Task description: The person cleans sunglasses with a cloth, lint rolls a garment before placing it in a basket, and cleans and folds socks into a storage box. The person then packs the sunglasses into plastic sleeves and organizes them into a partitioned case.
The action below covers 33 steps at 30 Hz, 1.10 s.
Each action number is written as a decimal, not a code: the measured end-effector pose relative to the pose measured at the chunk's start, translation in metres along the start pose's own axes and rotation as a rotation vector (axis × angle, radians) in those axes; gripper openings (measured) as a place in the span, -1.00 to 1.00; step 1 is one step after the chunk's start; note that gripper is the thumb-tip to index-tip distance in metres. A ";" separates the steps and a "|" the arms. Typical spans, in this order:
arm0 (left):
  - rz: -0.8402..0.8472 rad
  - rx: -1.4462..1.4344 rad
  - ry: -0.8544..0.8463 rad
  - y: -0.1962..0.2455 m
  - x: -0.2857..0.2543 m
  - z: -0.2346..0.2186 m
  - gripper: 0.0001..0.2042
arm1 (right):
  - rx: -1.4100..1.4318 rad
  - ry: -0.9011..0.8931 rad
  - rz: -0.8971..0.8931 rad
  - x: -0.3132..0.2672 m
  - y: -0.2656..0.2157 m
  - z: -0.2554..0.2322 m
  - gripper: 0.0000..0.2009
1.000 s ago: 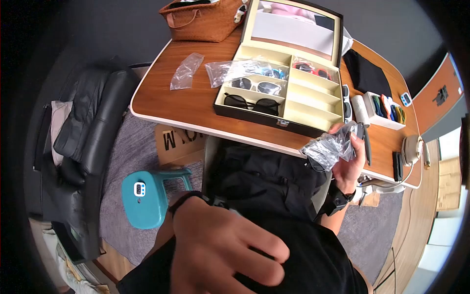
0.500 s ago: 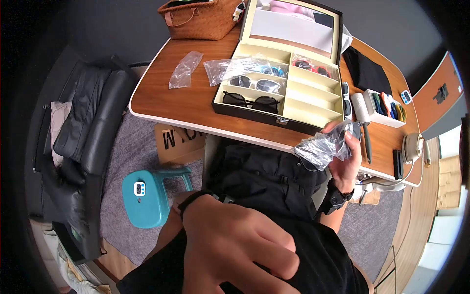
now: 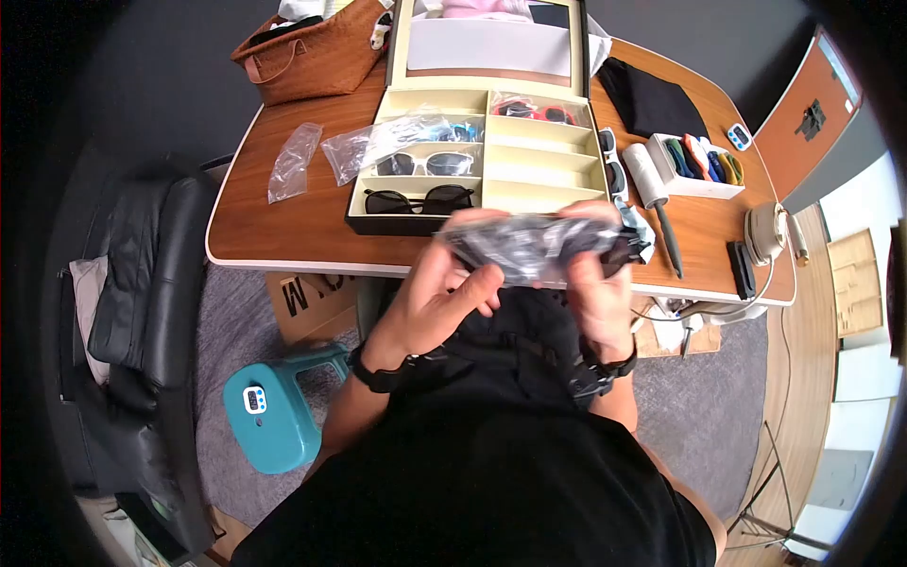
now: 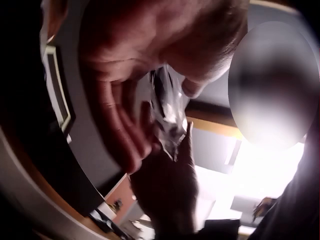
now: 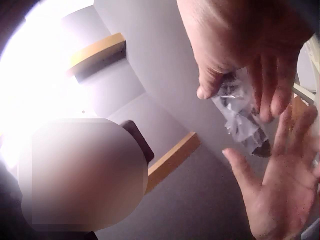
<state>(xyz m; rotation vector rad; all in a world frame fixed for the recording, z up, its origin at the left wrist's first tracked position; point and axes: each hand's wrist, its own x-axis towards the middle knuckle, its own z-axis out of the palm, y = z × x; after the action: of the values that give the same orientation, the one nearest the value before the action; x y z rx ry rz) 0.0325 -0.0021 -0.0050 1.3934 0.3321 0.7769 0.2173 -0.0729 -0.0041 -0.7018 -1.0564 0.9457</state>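
At the table's near edge, above the lap: a crinkled clear plastic bag point(image 3: 534, 248) with dark, blurred contents, held up between two hands. Pinched between thumb and fingers of the right hand point(image 3: 605, 293) at one end. At the other end, left hand point(image 3: 430, 307) with fingers extended and thumb spread wide around the bag; contact impossible to tell. Just behind, on the wooden table point(image 3: 269, 231), an open eyewear case point(image 3: 397, 226) with black sunglasses point(image 3: 419, 200) in the front left compartment. Right of the case, a lint roller point(image 3: 644, 175).
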 end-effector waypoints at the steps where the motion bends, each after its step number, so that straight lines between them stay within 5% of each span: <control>1: 0.009 -0.127 -0.009 -0.004 0.001 0.004 -0.59 | -0.114 0.036 -0.005 0.001 0.002 0.006 -0.58; 3: 0.039 -0.269 0.125 -0.017 0.001 0.003 -0.60 | -0.282 0.059 0.011 0.004 0.002 0.005 -0.57; 5: 0.125 -0.145 0.221 -0.019 0.002 -0.001 -0.56 | -0.382 0.203 -0.169 0.008 0.008 0.000 -0.62; 8: 0.173 0.061 0.293 -0.018 0.003 -0.010 -0.50 | -0.151 0.245 -0.133 0.009 0.002 -0.008 -0.83; 19: 0.188 0.162 0.221 -0.017 -0.001 -0.022 -0.48 | -0.158 0.140 0.062 0.007 -0.003 -0.008 -0.80; 33: 0.188 0.547 0.233 0.010 -0.010 -0.042 -0.52 | -0.389 -0.007 0.047 0.001 0.000 -0.013 -0.79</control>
<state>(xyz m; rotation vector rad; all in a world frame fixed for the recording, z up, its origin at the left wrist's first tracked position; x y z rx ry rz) -0.0044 0.0231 -0.0058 1.8676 0.6360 1.0567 0.2302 -0.0727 -0.0082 -1.0470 -1.2503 0.7889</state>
